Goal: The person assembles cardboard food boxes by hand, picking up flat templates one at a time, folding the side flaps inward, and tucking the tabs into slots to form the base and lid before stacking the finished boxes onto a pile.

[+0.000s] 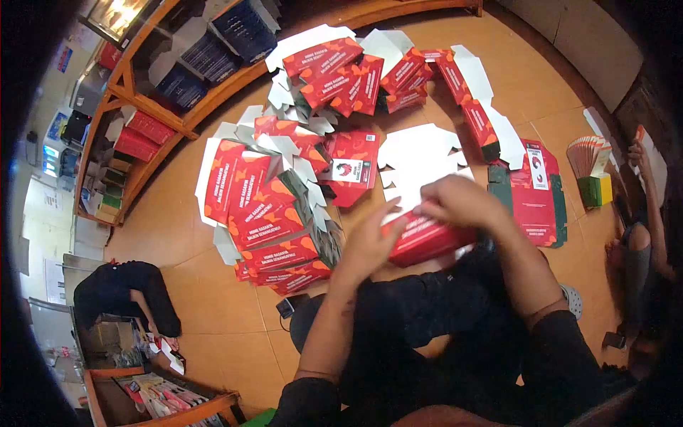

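Wide tan floor (213, 306) first: it carries everything, with the wooden shelf (142, 107) curving along its far-left edge. Against that shelf side sits the big heap of folded cartons (270, 220), red boxes leaning on one another, and a second heap (334, 71) lies beyond it at the far side. By my reading that is the finished share, and it is a large one. Ahead lie the white flat blanks (420, 153), printed side down, and to the right a red flat blank (537, 199) lies opened out beside a line of cartons (473, 107). Those look like what is left, clearly the smaller share.

Now the middle: the red box (427, 238) is off the floor, just above the person's lap, partly formed. The left hand (370, 245) has its grip closed on the near end, and the right hand (462, 203) has its grip curled over the top, both clamped on the box.

Room to move? Tight ahead, where the blanks lie just beyond the hands. The open floor is on the near left, though a small dark device (286, 307) lies by the knee. A seated person (117, 288) works well apart at far left, and another person (640, 256) sits at the right edge near a fanned stack of cards (587, 156).
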A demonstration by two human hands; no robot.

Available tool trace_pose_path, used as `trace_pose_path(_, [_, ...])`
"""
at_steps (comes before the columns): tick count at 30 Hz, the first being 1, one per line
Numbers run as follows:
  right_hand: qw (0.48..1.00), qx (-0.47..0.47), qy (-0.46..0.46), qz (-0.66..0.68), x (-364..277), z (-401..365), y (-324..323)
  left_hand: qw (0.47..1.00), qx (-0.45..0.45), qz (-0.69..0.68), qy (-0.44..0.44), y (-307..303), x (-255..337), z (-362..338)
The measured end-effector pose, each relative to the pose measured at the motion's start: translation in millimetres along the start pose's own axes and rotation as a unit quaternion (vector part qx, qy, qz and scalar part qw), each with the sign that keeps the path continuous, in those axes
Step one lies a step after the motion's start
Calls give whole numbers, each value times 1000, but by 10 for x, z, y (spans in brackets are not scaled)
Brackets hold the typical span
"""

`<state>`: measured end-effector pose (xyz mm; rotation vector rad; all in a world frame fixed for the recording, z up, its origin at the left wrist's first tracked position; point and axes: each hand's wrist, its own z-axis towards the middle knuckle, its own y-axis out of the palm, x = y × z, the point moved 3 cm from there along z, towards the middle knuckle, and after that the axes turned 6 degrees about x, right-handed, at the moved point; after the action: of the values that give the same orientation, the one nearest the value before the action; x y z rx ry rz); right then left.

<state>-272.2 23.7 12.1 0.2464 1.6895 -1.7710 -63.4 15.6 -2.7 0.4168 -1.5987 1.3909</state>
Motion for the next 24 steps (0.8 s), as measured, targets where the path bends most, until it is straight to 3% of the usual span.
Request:
trace_pose_path(3, [993,-63,-18,99,-130,12,-1,997,-68,-18,37,175,88,-24])
trace_pose_path(5, [975,-66,8,210,38,-18,-124,952,-228,-138,-149,220,19,-27])
trace_pose_path(7, [919,-88,88,374,317,-71,-310,955,-194,-188,-127,246,-376,36])
trace_pose_path(10, [875,-141,97,452,502,-196,-440,942,-144,-285,-108,147,-500,128])
trace_pose_path(12, [924,-161,20,347,427,-176,-350,923,-99,-344,-138,112,-607,187])
trace_pose_path(13, [955,-166,20,244,380,-134,-354,913,-113,-365,-144,125,-635,208])
trace_pose_path(14, [955,-166,19,244,291,-85,-333,913,-112,-364,-145,153,-658,182])
trace_pose_path(16, [984,-136,26,116,169,-35,-282,936,-117,-313,-113,166,-353,100])
trace_pose_path(18, [984,-118,11,131,143,-46,-242,934,-108,-325,-99,214,-242,76])
trace_pose_path(20, [966,-151,57,202,278,-53,-152,934,-86,-324,-126,247,-298,105])
trace_pose_path(21, [968,-142,66,197,325,-67,-170,926,-33,-355,-127,282,-378,139])
trace_pose_path(24, [968,-144,117,168,515,-55,-207,890,-6,-434,-140,327,-705,247])
